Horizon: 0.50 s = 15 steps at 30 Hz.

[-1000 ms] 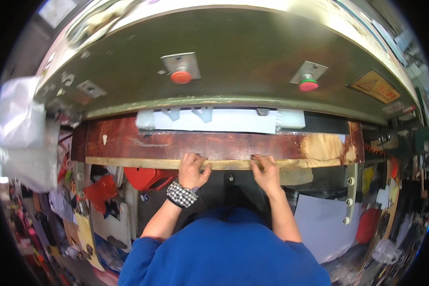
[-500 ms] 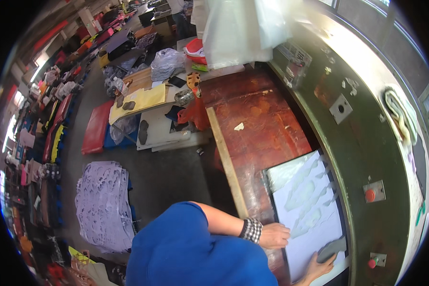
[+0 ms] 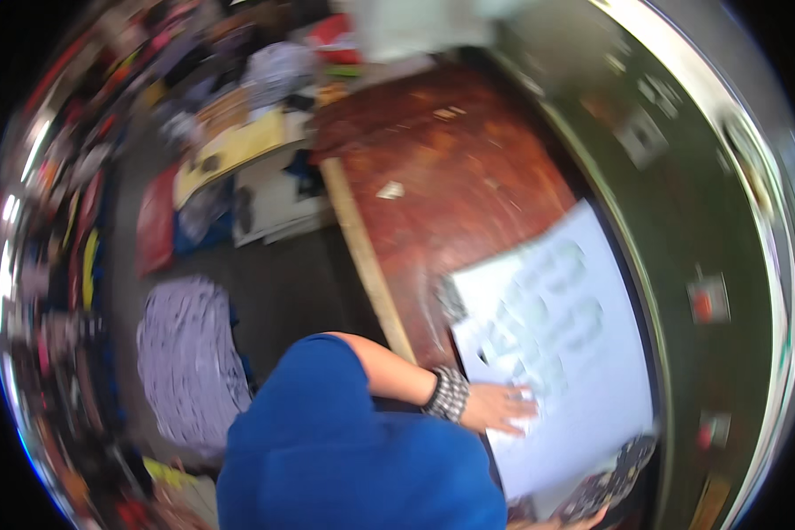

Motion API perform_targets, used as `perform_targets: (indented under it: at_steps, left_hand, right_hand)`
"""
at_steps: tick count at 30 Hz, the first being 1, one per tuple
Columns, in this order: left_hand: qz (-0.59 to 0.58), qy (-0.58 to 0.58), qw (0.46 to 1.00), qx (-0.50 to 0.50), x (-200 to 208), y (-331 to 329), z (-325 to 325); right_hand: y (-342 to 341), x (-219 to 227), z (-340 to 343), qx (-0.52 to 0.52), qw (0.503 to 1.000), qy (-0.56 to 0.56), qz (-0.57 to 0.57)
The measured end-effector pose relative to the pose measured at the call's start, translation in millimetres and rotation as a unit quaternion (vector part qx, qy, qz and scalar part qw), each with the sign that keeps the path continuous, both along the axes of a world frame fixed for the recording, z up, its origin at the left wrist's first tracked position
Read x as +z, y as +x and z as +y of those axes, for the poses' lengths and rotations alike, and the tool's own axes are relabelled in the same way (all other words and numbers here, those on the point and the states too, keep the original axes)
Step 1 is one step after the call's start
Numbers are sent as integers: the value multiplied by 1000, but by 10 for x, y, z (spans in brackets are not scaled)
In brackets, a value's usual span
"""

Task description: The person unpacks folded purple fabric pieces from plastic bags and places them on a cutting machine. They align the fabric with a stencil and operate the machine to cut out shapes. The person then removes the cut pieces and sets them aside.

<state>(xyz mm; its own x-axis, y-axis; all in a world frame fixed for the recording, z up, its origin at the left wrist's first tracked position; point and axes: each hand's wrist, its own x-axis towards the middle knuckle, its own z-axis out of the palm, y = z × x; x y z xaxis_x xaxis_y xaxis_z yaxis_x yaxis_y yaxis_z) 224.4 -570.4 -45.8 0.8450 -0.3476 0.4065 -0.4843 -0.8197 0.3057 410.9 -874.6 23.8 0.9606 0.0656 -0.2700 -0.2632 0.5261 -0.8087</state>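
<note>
My left hand, with a checked black-and-white band at the wrist, lies palm down with fingers spread on a pale lavender sheet. Several sole-shaped cut-outs mark the upper part of this sheet. At the lower edge my right hand is mostly out of the picture. Its fingers are on the underside of a dark, curved, sole-shaped piece with a pale speckled pattern, tilted over the sheet's near end. Motion blurs the piece, so its exact kind is unclear.
The sheet rests on a worn reddish-brown table with a wooden strip along its left side. A green machine beam with red buttons runs along the right. Stacked cut lavender sheets stand at the left, beyond a dark floor.
The sole-shaped piece in my right hand has moved toward me and tilted, showing a dark patterned face. My left hand has flattened and spread on the sheet. The head view has shifted.
</note>
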Motion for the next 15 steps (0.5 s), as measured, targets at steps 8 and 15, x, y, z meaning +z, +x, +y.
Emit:
perform_targets:
  at_steps: [8,15]
  left_hand:
    - [146,11,989,25,253,-175,-262]
    - [240,115,964,24,763,17,-524]
  right_hand:
    - [-306,-581,-1279,-100,679,-724,-65]
    - [-766,-570,-662,-54,686,-674,-270]
